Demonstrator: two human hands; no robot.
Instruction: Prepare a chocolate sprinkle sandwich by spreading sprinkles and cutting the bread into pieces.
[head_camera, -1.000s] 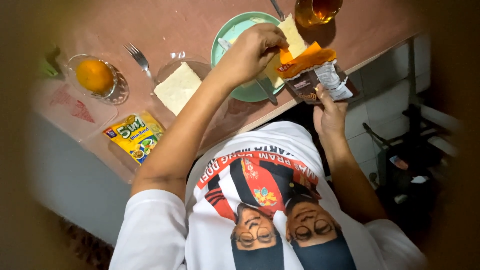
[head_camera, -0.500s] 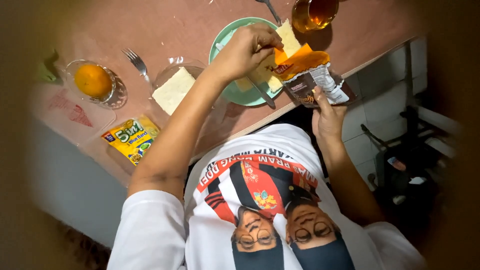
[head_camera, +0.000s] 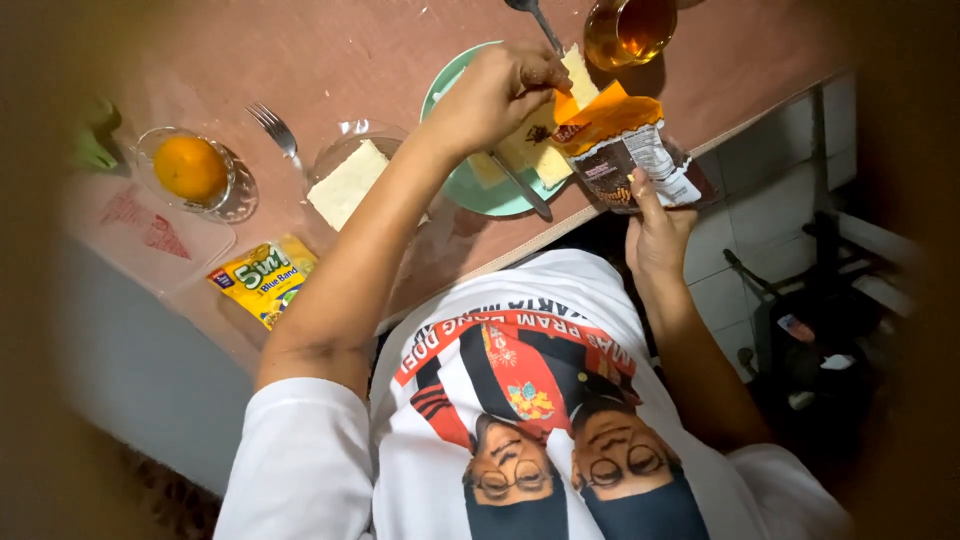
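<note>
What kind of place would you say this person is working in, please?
Probably a home kitchen or dining corner: a reddish-brown counter holds bread on a green plate, a fork and an amber drink, beside white wall tiles.

You are in a home kitchen or dining corner: a reddish-brown table (head_camera: 330, 50) carries a green plate (head_camera: 455, 185) at 12 o'clock, a fork (head_camera: 275, 128) and an orange in a glass dish (head_camera: 190, 170) at 10 o'clock, with white floor tiles (head_camera: 725, 270) at 3 o'clock.

Spoon (head_camera: 530, 14) cut off at top edge
</note>
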